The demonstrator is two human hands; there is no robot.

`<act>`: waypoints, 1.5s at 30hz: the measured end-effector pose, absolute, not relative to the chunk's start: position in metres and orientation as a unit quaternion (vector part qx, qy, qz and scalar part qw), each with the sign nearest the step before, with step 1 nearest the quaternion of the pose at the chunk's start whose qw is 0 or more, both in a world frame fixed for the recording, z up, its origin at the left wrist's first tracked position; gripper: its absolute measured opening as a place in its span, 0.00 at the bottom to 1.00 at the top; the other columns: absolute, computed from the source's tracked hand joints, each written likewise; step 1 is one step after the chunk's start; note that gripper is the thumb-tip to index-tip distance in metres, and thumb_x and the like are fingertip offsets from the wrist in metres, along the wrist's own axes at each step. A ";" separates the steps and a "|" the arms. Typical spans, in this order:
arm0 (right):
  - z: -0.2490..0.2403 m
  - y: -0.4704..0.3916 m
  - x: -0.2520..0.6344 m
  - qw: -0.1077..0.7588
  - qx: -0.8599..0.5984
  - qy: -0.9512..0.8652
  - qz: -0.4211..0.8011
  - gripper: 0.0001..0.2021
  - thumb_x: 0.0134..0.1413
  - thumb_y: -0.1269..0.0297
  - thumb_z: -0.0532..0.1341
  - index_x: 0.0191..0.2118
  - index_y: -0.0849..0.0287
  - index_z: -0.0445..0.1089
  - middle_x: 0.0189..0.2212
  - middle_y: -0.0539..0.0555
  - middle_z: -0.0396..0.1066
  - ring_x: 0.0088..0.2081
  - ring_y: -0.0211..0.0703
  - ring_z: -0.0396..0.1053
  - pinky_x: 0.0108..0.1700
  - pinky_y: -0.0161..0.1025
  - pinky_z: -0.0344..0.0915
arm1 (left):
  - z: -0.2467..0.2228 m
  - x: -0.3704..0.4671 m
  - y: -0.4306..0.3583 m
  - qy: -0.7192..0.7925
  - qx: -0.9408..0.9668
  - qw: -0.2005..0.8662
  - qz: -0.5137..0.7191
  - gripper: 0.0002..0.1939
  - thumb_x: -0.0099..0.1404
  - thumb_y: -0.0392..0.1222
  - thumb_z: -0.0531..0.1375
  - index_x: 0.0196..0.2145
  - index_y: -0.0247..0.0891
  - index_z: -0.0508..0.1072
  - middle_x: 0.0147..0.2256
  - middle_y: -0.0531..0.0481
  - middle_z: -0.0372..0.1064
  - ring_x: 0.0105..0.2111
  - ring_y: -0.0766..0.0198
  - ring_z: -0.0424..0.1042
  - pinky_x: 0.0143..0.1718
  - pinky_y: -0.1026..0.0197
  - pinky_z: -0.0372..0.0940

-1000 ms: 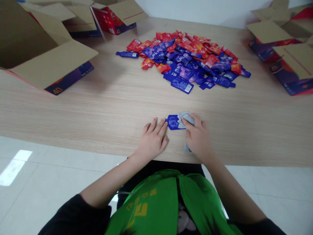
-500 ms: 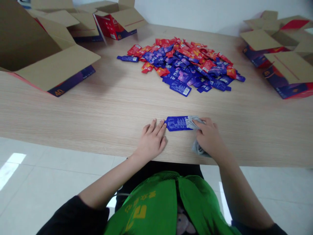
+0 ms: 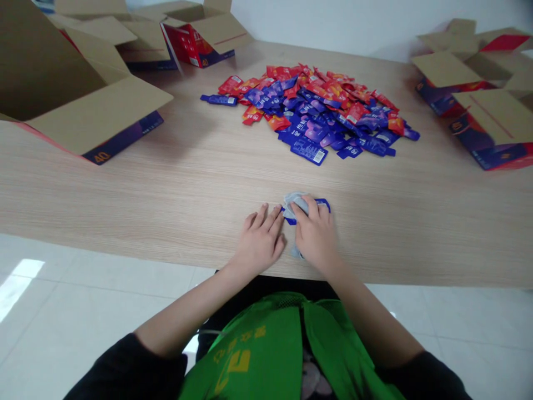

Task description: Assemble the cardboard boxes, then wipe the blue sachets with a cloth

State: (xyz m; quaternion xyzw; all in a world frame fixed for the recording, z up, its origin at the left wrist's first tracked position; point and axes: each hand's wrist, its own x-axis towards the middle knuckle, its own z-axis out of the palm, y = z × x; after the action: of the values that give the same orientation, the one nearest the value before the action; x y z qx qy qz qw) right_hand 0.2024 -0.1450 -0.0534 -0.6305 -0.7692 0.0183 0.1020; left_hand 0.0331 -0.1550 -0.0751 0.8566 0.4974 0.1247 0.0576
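Note:
A blue sachet [image 3: 324, 204] lies flat near the front edge of the table, mostly covered. My left hand [image 3: 259, 240] rests flat with its fingers spread, and its fingertips touch the sachet's narrow left end. A grey cloth [image 3: 295, 203] is pressed on the sachet under the fingers of my right hand [image 3: 315, 231], which grips it. Part of the cloth hangs out below that hand onto the table.
A heap of red and blue sachets [image 3: 312, 114] lies at the back middle of the table [image 3: 187, 205]. Open cardboard boxes stand on the left [image 3: 104, 116], at the back left [image 3: 195, 47] and on the right [image 3: 491, 128].
My right hand has slid the cloth leftward along the blue sachet, from its right end to near the left end. My left hand has stayed in place.

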 end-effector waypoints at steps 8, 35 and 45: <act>-0.056 -0.156 0.238 0.110 -0.685 -0.720 0.002 0.26 0.61 0.75 0.52 0.64 0.62 0.69 0.65 0.65 0.60 0.54 0.62 0.61 0.54 0.57 0.64 | -0.078 0.034 -0.155 0.496 0.856 0.052 0.135 0.27 0.73 0.44 0.52 0.66 0.33 0.66 0.69 0.43 0.56 0.69 0.40 0.54 0.64 0.41 0.56; -0.053 -0.144 0.207 0.097 -0.629 -0.771 0.025 0.25 0.62 0.73 0.52 0.62 0.53 0.71 0.66 0.58 0.61 0.52 0.59 0.62 0.54 0.55 0.62 | -0.076 0.034 -0.155 0.499 0.855 0.058 0.123 0.27 0.72 0.43 0.52 0.66 0.33 0.65 0.69 0.44 0.56 0.69 0.41 0.54 0.64 0.41 0.57; -0.057 -0.154 0.231 0.151 -0.642 -0.751 0.033 0.26 0.61 0.75 0.50 0.60 0.57 0.74 0.65 0.62 0.61 0.56 0.60 0.60 0.54 0.56 0.64 | -0.077 0.033 -0.155 0.502 0.852 0.054 0.139 0.27 0.73 0.43 0.51 0.66 0.34 0.66 0.69 0.43 0.57 0.69 0.42 0.55 0.63 0.42 0.57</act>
State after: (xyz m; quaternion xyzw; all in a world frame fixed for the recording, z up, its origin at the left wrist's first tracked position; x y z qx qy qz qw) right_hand 0.2306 -0.1536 -0.0569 -0.6421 -0.7509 0.0334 0.1509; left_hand 0.0332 -0.1551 -0.0768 0.8521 0.5016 0.1392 0.0538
